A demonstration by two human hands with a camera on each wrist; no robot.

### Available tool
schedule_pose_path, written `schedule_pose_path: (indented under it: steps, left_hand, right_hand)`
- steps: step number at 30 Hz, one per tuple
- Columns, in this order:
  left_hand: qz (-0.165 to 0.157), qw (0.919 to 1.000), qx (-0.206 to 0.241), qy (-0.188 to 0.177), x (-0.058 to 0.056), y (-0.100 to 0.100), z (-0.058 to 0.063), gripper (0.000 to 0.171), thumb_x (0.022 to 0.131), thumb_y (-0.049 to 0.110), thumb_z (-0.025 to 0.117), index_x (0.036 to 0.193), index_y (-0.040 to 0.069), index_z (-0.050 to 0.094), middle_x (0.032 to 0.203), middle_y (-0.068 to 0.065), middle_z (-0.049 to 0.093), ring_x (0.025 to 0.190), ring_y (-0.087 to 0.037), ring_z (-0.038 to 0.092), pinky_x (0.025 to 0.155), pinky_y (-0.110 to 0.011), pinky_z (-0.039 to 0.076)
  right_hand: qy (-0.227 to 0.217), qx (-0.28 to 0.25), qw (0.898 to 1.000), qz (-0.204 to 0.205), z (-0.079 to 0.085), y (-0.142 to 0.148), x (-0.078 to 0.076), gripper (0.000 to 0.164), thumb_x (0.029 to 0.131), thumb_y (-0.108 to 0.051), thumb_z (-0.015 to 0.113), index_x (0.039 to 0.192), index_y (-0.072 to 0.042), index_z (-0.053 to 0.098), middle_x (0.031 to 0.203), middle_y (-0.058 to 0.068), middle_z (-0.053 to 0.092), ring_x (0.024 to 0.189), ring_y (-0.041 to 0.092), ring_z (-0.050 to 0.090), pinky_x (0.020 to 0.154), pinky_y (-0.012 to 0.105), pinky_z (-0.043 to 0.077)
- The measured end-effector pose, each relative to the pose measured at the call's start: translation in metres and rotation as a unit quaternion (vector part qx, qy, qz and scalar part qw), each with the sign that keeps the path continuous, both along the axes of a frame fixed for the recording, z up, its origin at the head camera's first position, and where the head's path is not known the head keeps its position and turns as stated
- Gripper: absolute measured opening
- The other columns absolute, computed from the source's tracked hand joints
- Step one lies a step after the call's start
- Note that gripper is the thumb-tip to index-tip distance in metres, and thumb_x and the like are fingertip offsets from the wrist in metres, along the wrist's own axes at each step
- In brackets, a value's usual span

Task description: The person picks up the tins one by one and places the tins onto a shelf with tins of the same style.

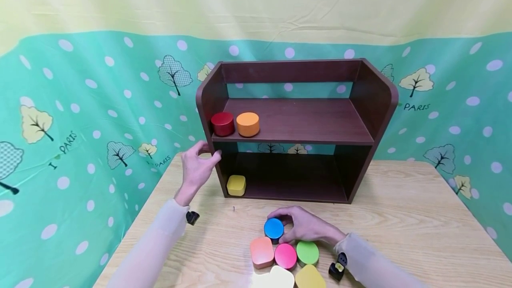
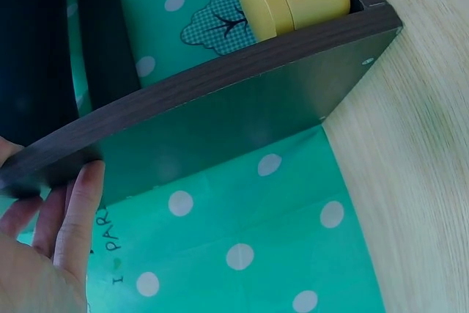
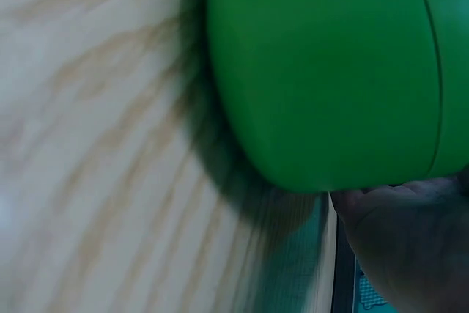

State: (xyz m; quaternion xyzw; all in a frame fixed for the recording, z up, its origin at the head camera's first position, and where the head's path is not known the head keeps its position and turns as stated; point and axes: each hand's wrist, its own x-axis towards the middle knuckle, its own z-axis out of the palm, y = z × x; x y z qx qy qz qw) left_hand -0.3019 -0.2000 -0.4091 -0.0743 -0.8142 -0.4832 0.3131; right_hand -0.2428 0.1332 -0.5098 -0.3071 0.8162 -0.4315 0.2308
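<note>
My left hand (image 1: pixel 197 166) grips the left side panel of a dark brown two-tier shelf (image 1: pixel 288 138); in the left wrist view, several fingers (image 2: pixel 79 218) lie against the panel's outer face. On the table, the thumb and fingers of my right hand (image 1: pixel 305 224) curl round a blue round box (image 1: pixel 274 228). Close by stand a salmon square box (image 1: pixel 262 252), a pink round box (image 1: pixel 286 256) and a green round box (image 1: pixel 307 253). The green box (image 3: pixel 330 71) fills much of the right wrist view, where the blue box is hidden.
A dark red round box (image 1: pixel 222 124) and an orange one (image 1: pixel 248 125) sit on the upper shelf. The lower level holds a yellow square box (image 1: pixel 236 185) at its left end. White (image 1: pixel 282 278) and yellow (image 1: pixel 310 278) boxes stand at the table's near edge. A patterned cloth (image 1: pixel 100 101) hangs behind.
</note>
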Motion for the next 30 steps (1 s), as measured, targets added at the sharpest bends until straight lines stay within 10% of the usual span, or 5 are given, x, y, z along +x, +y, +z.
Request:
schedule_pose_path:
  steps: [23,30]
  left_hand:
    - [-0.003,1.0,0.003,0.001,0.001,-0.0008,-0.001,0.021,0.089,0.009,0.082,0.104,-0.004,0.077,0.102,-0.026,0.082,0.099,-0.042,0.076,0.099,-0.055,0.056]
    - [0.001,1.0,-0.002,0.004,0.0009,-0.0001,-0.0005,0.018,0.089,0.01,0.083,0.103,-0.001,0.078,0.103,-0.026,0.082,0.099,-0.04,0.077,0.095,-0.038,0.054]
  right_hand:
    - [0.005,-0.012,1.0,-0.021,-0.0023,-0.0006,0.0034,0.053,0.088,-0.018,0.091,0.137,-0.019,0.072,0.134,0.0,0.074,0.121,0.02,0.065,0.105,0.028,0.052]
    - [0.012,-0.027,0.999,-0.041,0.0001,0.0008,0.0046,0.056,0.087,-0.019,0.092,0.139,-0.017,0.071,0.137,0.003,0.074,0.123,0.022,0.066,0.106,0.028,0.054]
